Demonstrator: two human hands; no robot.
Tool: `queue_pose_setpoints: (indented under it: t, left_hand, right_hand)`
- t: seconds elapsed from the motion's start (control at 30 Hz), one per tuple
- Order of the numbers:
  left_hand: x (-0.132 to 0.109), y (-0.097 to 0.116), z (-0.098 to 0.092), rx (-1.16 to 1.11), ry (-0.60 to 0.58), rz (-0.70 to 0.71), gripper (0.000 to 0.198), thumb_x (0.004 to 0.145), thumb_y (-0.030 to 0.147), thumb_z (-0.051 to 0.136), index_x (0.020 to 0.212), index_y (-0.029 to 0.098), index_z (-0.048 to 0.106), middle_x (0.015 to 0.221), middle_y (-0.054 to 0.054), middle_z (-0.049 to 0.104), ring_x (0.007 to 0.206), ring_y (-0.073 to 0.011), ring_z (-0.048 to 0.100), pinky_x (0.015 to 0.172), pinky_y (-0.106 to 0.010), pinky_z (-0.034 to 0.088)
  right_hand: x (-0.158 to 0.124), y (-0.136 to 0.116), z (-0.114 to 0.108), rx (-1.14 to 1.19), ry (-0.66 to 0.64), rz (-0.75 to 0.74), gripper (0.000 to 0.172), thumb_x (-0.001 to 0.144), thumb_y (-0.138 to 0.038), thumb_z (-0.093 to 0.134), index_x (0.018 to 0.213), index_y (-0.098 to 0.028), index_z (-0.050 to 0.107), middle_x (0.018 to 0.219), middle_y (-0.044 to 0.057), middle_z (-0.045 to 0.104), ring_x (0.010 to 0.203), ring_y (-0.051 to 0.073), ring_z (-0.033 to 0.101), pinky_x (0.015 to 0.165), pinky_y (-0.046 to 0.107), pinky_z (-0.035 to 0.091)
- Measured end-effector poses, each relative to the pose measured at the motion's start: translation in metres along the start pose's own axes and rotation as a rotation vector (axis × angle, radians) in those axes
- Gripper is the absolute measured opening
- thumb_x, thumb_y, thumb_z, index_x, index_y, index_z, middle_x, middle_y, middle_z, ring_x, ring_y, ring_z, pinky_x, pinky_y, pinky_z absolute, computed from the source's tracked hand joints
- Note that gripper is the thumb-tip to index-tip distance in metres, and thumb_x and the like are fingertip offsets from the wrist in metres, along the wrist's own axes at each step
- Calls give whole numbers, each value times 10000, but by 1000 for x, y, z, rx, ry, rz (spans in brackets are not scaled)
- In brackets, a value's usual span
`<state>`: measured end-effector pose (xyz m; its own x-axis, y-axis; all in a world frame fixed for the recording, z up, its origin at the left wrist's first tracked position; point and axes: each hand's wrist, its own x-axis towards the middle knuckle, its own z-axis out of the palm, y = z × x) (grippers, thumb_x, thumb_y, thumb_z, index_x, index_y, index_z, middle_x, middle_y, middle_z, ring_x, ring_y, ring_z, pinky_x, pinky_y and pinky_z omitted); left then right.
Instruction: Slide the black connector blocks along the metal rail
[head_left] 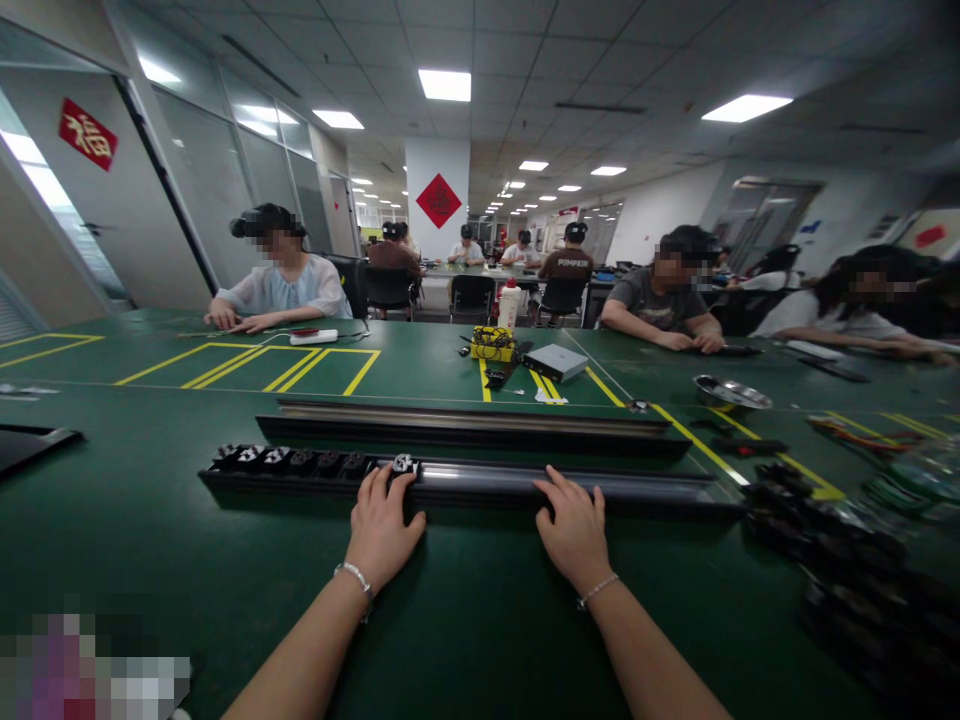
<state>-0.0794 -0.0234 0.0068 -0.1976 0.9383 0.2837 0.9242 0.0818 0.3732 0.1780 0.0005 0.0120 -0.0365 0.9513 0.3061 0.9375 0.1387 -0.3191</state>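
Note:
A long black rail [480, 483] lies across the green table in front of me. Several small black and silver modules [302, 460] sit in a row in its left part. My left hand [381, 525] has its fingertips on a silver-topped module [405, 464] at the right end of that row, with the thumb apart. My right hand [576, 528] rests its spread fingertips on the rail's smooth right part and holds nothing. Behind this rail lies a second long dark rail [472, 425].
Black parts [862, 570] are heaped at the right, near a clear plastic bottle [919, 478]. Farther back are a metal bowl [731, 393], a grey box [555, 362] and a yellow item with black cable [493, 343]. Other people sit across the table.

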Motion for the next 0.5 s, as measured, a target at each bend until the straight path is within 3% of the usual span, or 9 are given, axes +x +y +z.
queue_pose_setpoints:
  t: [0.5]
  left_hand:
    - [1, -3, 0, -12, -21, 17, 427, 737, 314, 504, 1161, 265, 511, 1369, -69, 368, 1316, -260, 186, 991, -476, 335]
  right_hand:
    - [0, -1, -1, 0, -26, 6, 405, 759, -189, 375, 1099, -233, 590, 1327, 45, 477, 1183, 216, 417, 1049, 548, 89]
